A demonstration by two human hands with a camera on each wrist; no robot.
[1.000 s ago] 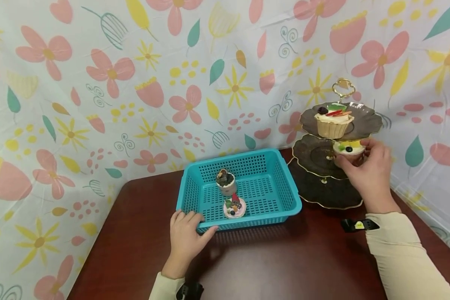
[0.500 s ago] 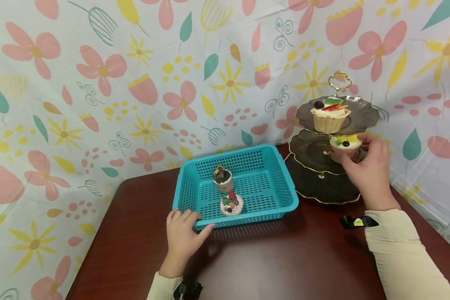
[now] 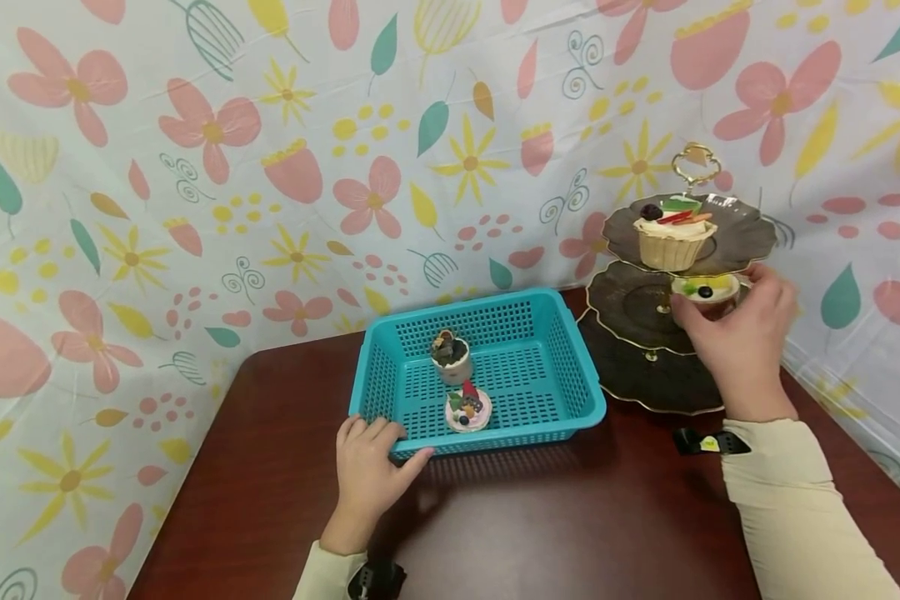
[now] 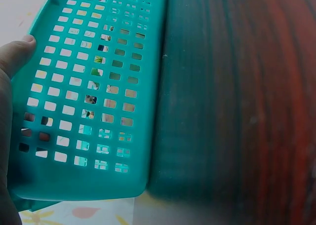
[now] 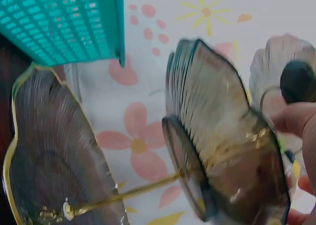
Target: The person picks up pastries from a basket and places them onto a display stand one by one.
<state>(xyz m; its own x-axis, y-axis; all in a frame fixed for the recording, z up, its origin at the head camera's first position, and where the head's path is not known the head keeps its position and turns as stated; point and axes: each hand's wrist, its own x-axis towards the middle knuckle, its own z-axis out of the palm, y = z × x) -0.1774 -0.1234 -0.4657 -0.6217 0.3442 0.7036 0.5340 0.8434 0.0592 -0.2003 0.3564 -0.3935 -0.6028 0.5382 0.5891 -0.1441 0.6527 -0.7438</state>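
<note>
My right hand (image 3: 750,342) grips a small dessert cup (image 3: 708,289) topped with cream, a blueberry and yellow fruit. The cup is at the middle tier (image 3: 630,304) of a dark, gold-rimmed three-tier cake stand; whether it touches the tier cannot be told. A cupcake (image 3: 671,242) with fruit sits on the top tier. My left hand (image 3: 371,471) holds the near left corner of a turquoise basket (image 3: 487,446), fingers over the rim. Inside it are a chocolate-topped cup (image 3: 452,358) and a pink dessert (image 3: 468,408). The right wrist view shows the stand's tiers from the side.
A dark wooden table (image 3: 540,517) carries the basket and the stand. The bottom tier (image 3: 652,379) lies close to the basket's right side. Behind them hangs a flower-patterned cloth (image 3: 292,167). A gold ring handle (image 3: 696,162) tops the stand.
The head view shifts slightly. My right hand stays at the middle tier with the dessert cup and now covers a little more of it. The left hand keeps its place on the basket.
</note>
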